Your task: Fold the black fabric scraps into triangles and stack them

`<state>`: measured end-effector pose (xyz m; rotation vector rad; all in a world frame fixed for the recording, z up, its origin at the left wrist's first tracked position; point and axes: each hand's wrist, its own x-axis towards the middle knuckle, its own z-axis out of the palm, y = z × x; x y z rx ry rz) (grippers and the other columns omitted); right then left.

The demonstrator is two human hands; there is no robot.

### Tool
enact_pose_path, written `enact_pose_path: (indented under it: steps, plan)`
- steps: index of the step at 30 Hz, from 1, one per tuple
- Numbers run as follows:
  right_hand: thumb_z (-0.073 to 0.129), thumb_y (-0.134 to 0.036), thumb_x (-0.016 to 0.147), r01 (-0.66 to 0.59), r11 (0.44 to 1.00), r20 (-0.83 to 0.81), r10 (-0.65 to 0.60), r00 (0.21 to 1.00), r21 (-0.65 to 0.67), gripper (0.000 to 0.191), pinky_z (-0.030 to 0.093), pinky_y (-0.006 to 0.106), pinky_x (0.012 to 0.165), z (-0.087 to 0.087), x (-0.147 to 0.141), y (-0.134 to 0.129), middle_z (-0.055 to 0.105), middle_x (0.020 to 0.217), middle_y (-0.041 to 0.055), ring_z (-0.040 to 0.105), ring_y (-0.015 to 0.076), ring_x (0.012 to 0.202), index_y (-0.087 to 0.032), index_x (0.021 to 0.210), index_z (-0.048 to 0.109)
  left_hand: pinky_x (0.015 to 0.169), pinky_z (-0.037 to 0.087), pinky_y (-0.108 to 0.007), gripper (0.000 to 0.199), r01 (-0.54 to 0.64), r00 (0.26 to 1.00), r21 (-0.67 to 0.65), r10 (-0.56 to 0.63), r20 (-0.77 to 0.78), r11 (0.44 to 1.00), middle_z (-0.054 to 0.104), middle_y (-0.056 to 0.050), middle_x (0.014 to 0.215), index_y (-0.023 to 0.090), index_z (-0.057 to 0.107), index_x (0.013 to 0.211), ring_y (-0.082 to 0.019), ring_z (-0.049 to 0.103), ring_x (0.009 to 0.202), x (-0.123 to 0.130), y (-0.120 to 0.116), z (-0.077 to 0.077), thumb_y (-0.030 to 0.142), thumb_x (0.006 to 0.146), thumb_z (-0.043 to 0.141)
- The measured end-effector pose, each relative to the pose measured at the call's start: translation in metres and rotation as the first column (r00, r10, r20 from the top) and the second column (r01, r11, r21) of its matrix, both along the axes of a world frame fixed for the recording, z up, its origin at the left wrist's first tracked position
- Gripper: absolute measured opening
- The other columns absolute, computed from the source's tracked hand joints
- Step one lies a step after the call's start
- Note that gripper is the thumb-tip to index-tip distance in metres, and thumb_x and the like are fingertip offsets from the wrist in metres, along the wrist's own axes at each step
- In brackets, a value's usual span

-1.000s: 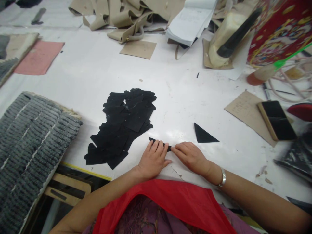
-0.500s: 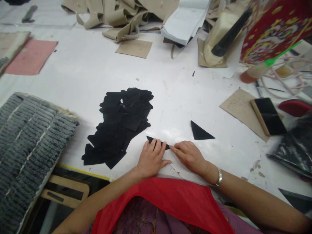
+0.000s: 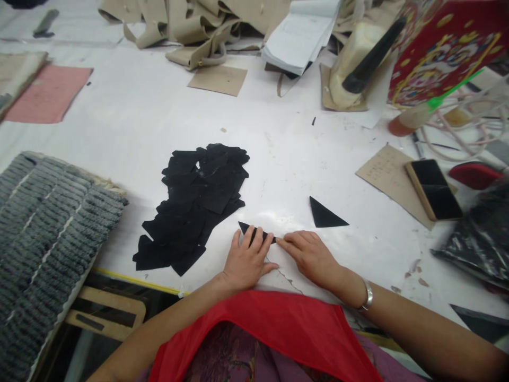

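Note:
My left hand (image 3: 243,265) lies flat with spread fingers on a small black triangular fabric piece (image 3: 243,227), pressing it against the white table. At that piece's right-hand corner, the fingers of my right hand (image 3: 312,260) are drawn together and touch its tip; the thumb is mostly hidden. A second black triangle (image 3: 326,215) rests flat just beyond my right hand. Further left is a loose heap of black fabric pieces (image 3: 199,196), overlapping one another.
A grey striped textile pad (image 3: 55,228) covers the left edge. On the right are a phone (image 3: 434,189) on cardboard, a black plastic bag (image 3: 477,244) and a glue bottle with green nozzle (image 3: 411,121). Beige strap pieces (image 3: 199,26) and a paper pad (image 3: 296,40) lie behind.
My hands stay almost still on the black piece. My right forearm and bracelet have shifted slightly right, and the view has moved a little.

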<state>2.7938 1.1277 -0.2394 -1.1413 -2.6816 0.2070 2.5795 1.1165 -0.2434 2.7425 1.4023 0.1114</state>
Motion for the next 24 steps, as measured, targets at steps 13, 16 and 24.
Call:
enact_pose_path:
  steps: [13,16,24]
  plan:
    - [0.045,-0.016,0.085,0.046,0.998,0.021,-0.047,0.999,0.036,0.035,0.038,0.040,0.083,0.000,-0.014,-0.011,0.058,0.104,0.0133,0.048,0.0239,0.094,-0.011,0.118,0.055,0.101,0.024,-0.055,0.072,-0.010,1.000,0.003,0.010,0.021,1.000,0.037,-0.014,0.140,0.015,0.037,0.136,-0.032,0.028,0.129,0.000,-0.004,-0.005,0.065,0.085,0.026]
    - [0.043,-0.012,0.084,0.042,0.999,0.046,-0.043,0.998,0.035,0.035,0.037,0.040,0.083,0.001,-0.013,-0.009,0.058,0.105,0.0130,0.047,0.0239,0.094,-0.011,0.116,0.056,0.102,0.024,-0.052,0.073,-0.023,0.999,0.025,0.022,0.032,0.999,0.037,-0.013,0.140,0.012,0.039,0.134,-0.029,0.028,0.130,-0.001,-0.004,-0.007,0.064,0.086,0.023]
    - [0.049,-0.016,0.083,0.055,0.998,0.103,-0.057,0.993,0.020,0.041,0.037,0.041,0.083,0.001,-0.020,-0.007,0.057,0.107,0.0127,0.047,0.0247,0.093,-0.013,0.123,0.051,0.105,0.022,-0.051,0.065,-0.014,1.000,0.009,0.014,0.024,1.000,0.037,-0.009,0.140,0.014,0.040,0.133,-0.025,0.030,0.129,-0.009,-0.001,0.000,0.059,0.089,0.026]
